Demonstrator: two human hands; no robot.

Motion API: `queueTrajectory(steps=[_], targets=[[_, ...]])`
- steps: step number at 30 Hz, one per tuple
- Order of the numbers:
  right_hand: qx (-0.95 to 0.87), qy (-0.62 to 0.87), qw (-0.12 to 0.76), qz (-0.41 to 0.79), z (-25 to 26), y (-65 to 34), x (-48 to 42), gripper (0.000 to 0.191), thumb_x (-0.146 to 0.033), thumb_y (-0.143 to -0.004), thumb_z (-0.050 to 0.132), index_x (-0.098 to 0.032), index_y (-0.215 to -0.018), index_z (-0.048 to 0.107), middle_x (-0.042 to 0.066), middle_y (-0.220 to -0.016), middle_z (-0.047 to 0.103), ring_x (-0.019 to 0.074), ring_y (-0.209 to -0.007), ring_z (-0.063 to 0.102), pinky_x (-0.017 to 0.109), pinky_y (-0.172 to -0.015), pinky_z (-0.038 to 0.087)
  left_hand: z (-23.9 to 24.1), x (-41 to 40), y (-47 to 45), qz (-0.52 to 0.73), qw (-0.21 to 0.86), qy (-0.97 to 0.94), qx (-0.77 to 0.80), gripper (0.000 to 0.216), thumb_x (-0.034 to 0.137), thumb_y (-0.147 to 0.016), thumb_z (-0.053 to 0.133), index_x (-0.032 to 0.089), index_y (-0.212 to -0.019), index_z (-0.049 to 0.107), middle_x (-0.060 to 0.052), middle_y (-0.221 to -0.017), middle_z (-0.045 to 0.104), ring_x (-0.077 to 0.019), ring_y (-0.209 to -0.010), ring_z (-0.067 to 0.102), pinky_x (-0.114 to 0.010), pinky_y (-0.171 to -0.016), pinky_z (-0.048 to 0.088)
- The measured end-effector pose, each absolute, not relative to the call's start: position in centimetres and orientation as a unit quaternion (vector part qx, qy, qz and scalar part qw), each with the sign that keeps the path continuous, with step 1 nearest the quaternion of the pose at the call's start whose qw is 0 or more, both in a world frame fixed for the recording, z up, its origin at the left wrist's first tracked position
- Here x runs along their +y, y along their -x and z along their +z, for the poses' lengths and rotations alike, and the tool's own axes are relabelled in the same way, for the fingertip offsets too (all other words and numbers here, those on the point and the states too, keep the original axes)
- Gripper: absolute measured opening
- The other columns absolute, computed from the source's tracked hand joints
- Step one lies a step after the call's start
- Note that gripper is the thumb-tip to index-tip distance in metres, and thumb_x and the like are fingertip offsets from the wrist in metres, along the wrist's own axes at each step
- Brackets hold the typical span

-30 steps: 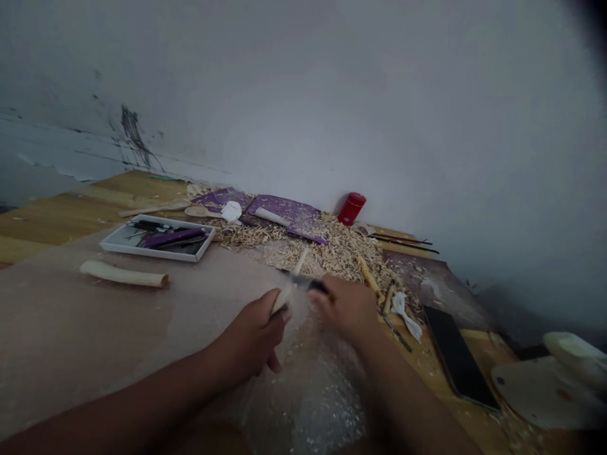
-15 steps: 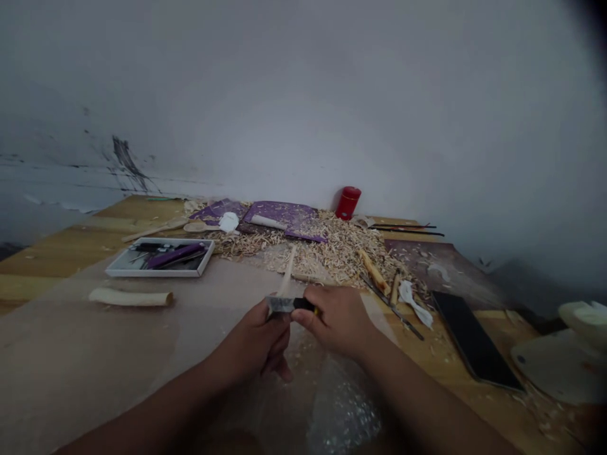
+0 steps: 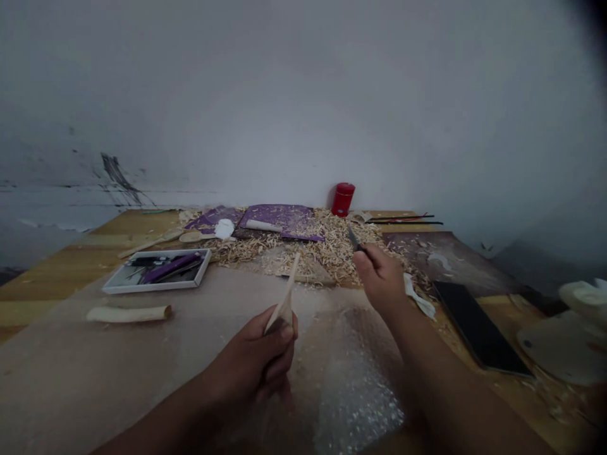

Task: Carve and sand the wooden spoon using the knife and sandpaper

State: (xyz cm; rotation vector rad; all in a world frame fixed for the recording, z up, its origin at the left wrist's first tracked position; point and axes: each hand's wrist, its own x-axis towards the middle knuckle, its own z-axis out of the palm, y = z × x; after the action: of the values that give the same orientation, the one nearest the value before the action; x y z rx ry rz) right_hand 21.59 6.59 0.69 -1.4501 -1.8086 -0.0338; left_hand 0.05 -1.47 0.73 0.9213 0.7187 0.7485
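Observation:
My left hand (image 3: 272, 354) is closed around the wide end of a pale wooden spoon (image 3: 287, 297), whose thin handle points up and away from me. The fingers cover part of its bowl end. Off to the right, my right hand (image 3: 385, 278) grips a knife (image 3: 353, 239) by its dark handle, with the short blade pointing up and slightly left. The blade is apart from the spoon. Beyond both hands lies a heap of wood shavings (image 3: 332, 246).
A white tray (image 3: 156, 288) of tools and a peeled stick (image 3: 128, 314) lie at left. Purple sheets (image 3: 279, 218) and a red canister (image 3: 342, 200) stand near the wall. At right are a dark phone-like slab (image 3: 478, 325) and crumpled white tissue (image 3: 418, 297).
My right hand has carried the knife away from the spoon, up and to the right. My left hand still holds the spoon, now slightly lower and more in view.

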Motion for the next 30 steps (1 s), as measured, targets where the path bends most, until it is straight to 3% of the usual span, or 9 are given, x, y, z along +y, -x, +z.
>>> queueTrajectory(steps=[7,14,23,26,30], targets=[[-0.835,0.485,0.261,-0.013,1.1,-18.3,4.7,0.045,-0.054,-0.082,0.028,-0.018,-0.065,0.048,-0.002,-0.058,0.052,0.0102,-0.054,0.047,0.022,-0.049,0.018,0.5,-1.6,-0.2,0.326,0.761,-0.437,0.351,0.014,0.033,-0.082,0.039,0.020,-0.075,0.039,0.011,-0.041,0.033,-0.0028,-0.028,0.024,-0.025,-0.042,0.043],[-0.827,0.519,0.202,-0.078,2.2,-18.6,4.2,0.049,-0.058,-0.081,0.023,-0.021,-0.072,0.052,0.000,-0.062,0.058,0.0125,-0.054,0.049,0.024,-0.048,0.012,0.3,-1.3,-0.6,0.317,0.633,-0.529,0.467,0.016,0.035,-0.081,0.039,0.019,-0.075,0.038,0.011,-0.040,0.035,-0.0039,-0.029,0.028,-0.026,-0.045,0.044],[-0.752,0.622,0.200,-0.093,2.1,-20.4,6.1,0.055,-0.061,-0.080,0.017,-0.021,-0.073,0.055,0.002,-0.063,0.058,0.0141,-0.054,0.048,0.024,-0.049,0.014,0.3,-1.7,-0.7,0.301,0.654,-0.513,0.467,0.017,0.036,-0.081,0.039,0.020,-0.075,0.038,0.011,-0.040,0.033,-0.0037,-0.031,0.027,-0.023,-0.043,0.041],[-0.674,0.694,0.240,-0.077,2.1,-22.2,7.2,0.055,-0.059,-0.080,0.016,-0.021,-0.072,0.054,0.002,-0.057,0.054,0.0138,-0.051,0.045,0.023,-0.047,0.015,0.1,-1.9,-0.7,0.299,0.669,-0.510,0.452,0.017,0.036,-0.082,0.038,0.020,-0.074,0.037,0.011,-0.041,0.032,-0.0037,-0.032,0.027,-0.021,-0.042,0.038],[-0.701,0.652,0.289,-0.030,1.6,-22.1,7.2,0.049,-0.056,-0.082,0.020,-0.020,-0.069,0.051,0.000,-0.055,0.051,0.0125,-0.052,0.046,0.022,-0.047,0.017,0.2,-1.7,-0.6,0.325,0.685,-0.487,0.433,0.017,0.035,-0.081,0.039,0.020,-0.074,0.038,0.011,-0.041,0.031,-0.0039,-0.033,0.026,-0.024,-0.045,0.042]])
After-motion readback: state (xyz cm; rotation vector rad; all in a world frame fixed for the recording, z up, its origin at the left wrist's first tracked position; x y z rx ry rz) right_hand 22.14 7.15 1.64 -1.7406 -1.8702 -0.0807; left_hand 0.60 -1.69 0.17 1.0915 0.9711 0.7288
